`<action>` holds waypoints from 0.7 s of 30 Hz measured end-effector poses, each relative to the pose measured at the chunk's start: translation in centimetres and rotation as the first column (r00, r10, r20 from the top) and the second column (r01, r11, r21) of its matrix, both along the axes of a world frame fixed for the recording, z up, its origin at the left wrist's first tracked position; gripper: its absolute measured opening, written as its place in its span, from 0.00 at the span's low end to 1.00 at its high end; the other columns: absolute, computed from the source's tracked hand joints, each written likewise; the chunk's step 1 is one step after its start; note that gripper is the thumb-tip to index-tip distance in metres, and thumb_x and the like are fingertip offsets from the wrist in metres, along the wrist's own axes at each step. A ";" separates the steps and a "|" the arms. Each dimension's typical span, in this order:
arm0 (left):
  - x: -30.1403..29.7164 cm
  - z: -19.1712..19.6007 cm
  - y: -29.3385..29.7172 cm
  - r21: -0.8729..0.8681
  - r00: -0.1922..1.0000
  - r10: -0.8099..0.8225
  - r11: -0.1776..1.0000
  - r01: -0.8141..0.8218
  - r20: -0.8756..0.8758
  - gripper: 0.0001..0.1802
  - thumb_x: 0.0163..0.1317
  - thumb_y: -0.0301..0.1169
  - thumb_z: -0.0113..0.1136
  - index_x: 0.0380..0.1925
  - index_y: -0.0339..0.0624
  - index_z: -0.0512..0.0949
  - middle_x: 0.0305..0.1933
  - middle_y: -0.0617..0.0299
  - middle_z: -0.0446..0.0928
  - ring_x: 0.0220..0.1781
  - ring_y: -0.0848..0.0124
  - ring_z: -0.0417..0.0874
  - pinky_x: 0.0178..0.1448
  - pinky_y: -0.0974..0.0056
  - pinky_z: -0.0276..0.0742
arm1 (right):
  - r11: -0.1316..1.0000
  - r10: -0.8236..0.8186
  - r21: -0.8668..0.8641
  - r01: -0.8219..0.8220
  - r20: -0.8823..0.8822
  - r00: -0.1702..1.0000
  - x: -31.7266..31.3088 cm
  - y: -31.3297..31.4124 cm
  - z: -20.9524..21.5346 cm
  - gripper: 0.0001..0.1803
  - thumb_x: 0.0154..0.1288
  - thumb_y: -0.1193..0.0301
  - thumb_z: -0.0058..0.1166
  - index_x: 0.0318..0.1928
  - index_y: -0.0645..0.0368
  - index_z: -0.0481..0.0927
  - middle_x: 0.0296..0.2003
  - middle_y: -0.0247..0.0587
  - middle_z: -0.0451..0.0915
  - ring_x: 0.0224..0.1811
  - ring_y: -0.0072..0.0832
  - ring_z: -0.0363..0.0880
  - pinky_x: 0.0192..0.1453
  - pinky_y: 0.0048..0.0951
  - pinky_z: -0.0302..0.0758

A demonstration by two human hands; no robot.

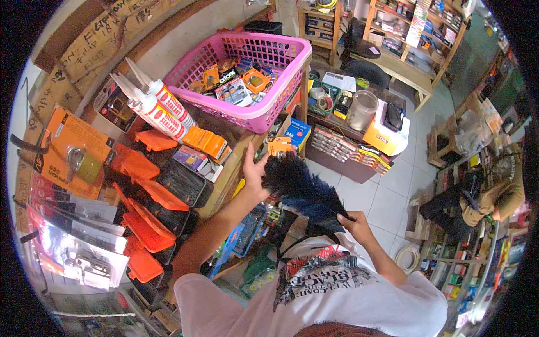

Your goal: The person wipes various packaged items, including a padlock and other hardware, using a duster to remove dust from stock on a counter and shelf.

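Observation:
A black, bushy feather duster (306, 185) with a bluish sheen lies across the middle of the view, in front of my chest. My right hand (356, 226) is closed on its lower right end; the handle itself is hidden. At the other end, my left hand (256, 175) is beside the feather tips, close to the wooden shelf edge. Its index finger and thumb are apart, while feathers cover part of the palm. Just beyond the feathers sits a small orange package (279, 146), next to a blue box (297, 133).
On the left shelf stand a pink basket (264, 115) of packaged goods, sealant tubes (160, 109), orange boxes (206, 141) and black trays with orange lids (151, 194). A counter holds a clear jar (362, 109). At right, another person (499, 185) is near stocked shelves.

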State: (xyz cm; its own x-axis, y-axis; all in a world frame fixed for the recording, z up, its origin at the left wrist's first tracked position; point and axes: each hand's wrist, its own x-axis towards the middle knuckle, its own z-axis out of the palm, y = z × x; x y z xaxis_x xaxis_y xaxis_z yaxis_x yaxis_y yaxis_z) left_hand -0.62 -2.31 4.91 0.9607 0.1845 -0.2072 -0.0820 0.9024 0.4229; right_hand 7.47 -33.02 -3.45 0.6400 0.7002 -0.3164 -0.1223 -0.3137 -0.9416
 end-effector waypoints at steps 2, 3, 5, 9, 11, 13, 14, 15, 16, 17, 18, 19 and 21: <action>0.2 0.1 0.1 -0.045 1.000 0.001 0.999 0.000 0.021 0.51 0.60 0.71 0.33 0.63 0.33 0.65 0.59 0.46 0.73 0.61 0.53 0.73 0.69 0.49 0.63 | 0.999 -0.027 0.043 0.028 -0.029 0.999 0.0 -0.1 -0.8 0.19 0.68 0.62 0.55 0.22 0.61 0.79 0.18 0.22 0.69 0.22 0.14 0.61 0.25 0.23 0.57; 0.1 0.2 0.2 -0.087 0.999 0.011 0.996 -0.008 0.041 0.51 0.60 0.71 0.34 0.63 0.33 0.64 0.59 0.45 0.72 0.61 0.52 0.73 0.69 0.48 0.63 | 1.000 -0.004 0.010 0.004 -0.029 1.000 0.1 0.1 -0.5 0.18 0.68 0.63 0.55 0.24 0.61 0.80 0.20 0.23 0.71 0.23 0.14 0.62 0.26 0.22 0.59; 0.1 0.7 0.3 -0.088 0.999 0.016 0.996 -0.013 0.033 0.51 0.59 0.71 0.34 0.63 0.33 0.64 0.59 0.45 0.72 0.62 0.52 0.72 0.69 0.48 0.63 | 1.000 0.020 -0.018 -0.020 -0.031 0.999 -0.1 0.4 -0.7 0.17 0.68 0.63 0.56 0.25 0.62 0.81 0.21 0.24 0.73 0.23 0.14 0.64 0.27 0.21 0.61; 0.2 0.8 0.1 -0.122 1.000 0.026 0.992 -0.026 -0.004 0.50 0.59 0.71 0.34 0.62 0.34 0.65 0.60 0.45 0.71 0.62 0.51 0.71 0.69 0.46 0.62 | 0.993 -0.044 0.097 0.060 -0.154 0.987 -0.7 0.9 -2.0 0.17 0.68 0.62 0.56 0.24 0.60 0.80 0.20 0.22 0.71 0.21 0.13 0.62 0.24 0.21 0.57; 0.2 0.4 -0.4 -0.150 1.000 0.010 0.989 -0.007 0.017 0.49 0.60 0.71 0.32 0.63 0.37 0.65 0.61 0.46 0.71 0.63 0.50 0.71 0.70 0.44 0.61 | 0.998 -0.010 0.065 0.023 -0.192 0.981 -1.0 1.7 0.6 0.19 0.67 0.60 0.56 0.23 0.58 0.78 0.16 0.21 0.67 0.17 0.12 0.57 0.21 0.21 0.51; 0.2 0.2 -0.5 -0.164 0.999 -0.001 0.986 0.007 0.036 0.48 0.60 0.71 0.31 0.64 0.41 0.65 0.62 0.46 0.70 0.63 0.48 0.71 0.70 0.41 0.60 | 0.999 -0.010 0.047 0.022 -0.248 0.969 -1.2 2.3 2.5 0.19 0.67 0.59 0.56 0.22 0.57 0.77 0.16 0.22 0.67 0.17 0.13 0.57 0.21 0.22 0.52; 0.5 -0.4 -0.5 -0.154 0.997 0.015 0.988 -0.003 0.076 0.47 0.60 0.70 0.32 0.64 0.42 0.65 0.63 0.46 0.69 0.63 0.48 0.71 0.70 0.40 0.60 | 0.999 -0.011 0.028 0.020 -0.303 0.953 -1.3 2.5 2.9 0.20 0.67 0.59 0.56 0.20 0.56 0.76 0.16 0.22 0.66 0.17 0.13 0.57 0.21 0.22 0.52; 0.7 -0.1 -0.7 -0.143 0.993 0.026 0.990 -0.009 0.115 0.47 0.61 0.69 0.33 0.64 0.42 0.65 0.64 0.46 0.69 0.64 0.48 0.70 0.69 0.40 0.59 | 0.999 -0.014 0.032 0.025 -0.303 0.953 -1.4 2.6 2.8 0.20 0.67 0.59 0.56 0.20 0.56 0.76 0.16 0.22 0.66 0.17 0.13 0.57 0.21 0.22 0.52; 0.7 0.2 -0.7 -0.139 0.993 0.021 0.990 -0.005 0.114 0.47 0.61 0.69 0.33 0.64 0.42 0.65 0.64 0.46 0.69 0.64 0.48 0.70 0.69 0.40 0.59 | 0.997 -0.055 0.033 0.066 -0.266 0.962 -1.4 2.8 2.6 0.21 0.67 0.58 0.56 0.19 0.55 0.74 0.15 0.22 0.65 0.16 0.13 0.56 0.20 0.22 0.52; 0.5 0.6 -0.8 -0.134 0.998 0.002 0.991 0.005 0.056 0.46 0.61 0.69 0.32 0.64 0.42 0.66 0.64 0.46 0.68 0.64 0.48 0.70 0.69 0.40 0.60 | 0.993 -0.097 0.036 0.108 -0.228 0.969 -1.4 2.9 2.2 0.22 0.67 0.58 0.56 0.18 0.54 0.72 0.15 0.22 0.64 0.16 0.14 0.56 0.20 0.23 0.51; 0.3 1.0 -0.9 -0.132 1.000 -0.012 0.991 0.012 0.001 0.45 0.62 0.68 0.32 0.64 0.42 0.66 0.65 0.46 0.68 0.65 0.48 0.69 0.69 0.40 0.60 | 0.993 -0.097 0.037 0.108 -0.225 0.970 -1.4 2.9 1.7 0.22 0.67 0.58 0.56 0.18 0.54 0.72 0.15 0.22 0.64 0.16 0.14 0.56 0.20 0.23 0.51; 0.3 0.6 -0.7 -0.132 1.000 -0.012 0.991 0.012 0.004 0.45 0.62 0.68 0.32 0.64 0.42 0.66 0.65 0.46 0.68 0.65 0.48 0.69 0.69 0.40 0.60 | 1.000 -0.018 0.018 0.021 -0.168 0.986 -1.3 2.7 0.9 0.22 0.67 0.58 0.56 0.18 0.54 0.71 0.15 0.22 0.64 0.16 0.13 0.56 0.20 0.23 0.51; 0.3 -0.2 -0.4 -0.031 0.969 -0.133 0.989 0.143 0.209 0.44 0.64 0.66 0.30 0.64 0.42 0.66 0.64 0.47 0.68 0.65 0.49 0.69 0.70 0.41 0.60 | 0.997 0.076 0.007 -0.076 -0.088 0.993 -1.1 2.5 -0.5 0.23 0.68 0.58 0.55 0.18 0.54 0.72 0.15 0.22 0.64 0.17 0.13 0.57 0.21 0.23 0.52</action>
State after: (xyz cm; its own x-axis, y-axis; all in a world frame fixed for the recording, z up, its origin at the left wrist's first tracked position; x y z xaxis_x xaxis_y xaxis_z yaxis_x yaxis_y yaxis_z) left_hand -0.35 -2.73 4.70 0.9991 0.0418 -0.0072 -0.0362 0.9291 0.3681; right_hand 6.40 -30.56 -3.91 0.5543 0.7470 -0.3672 -0.1811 -0.3223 -0.9291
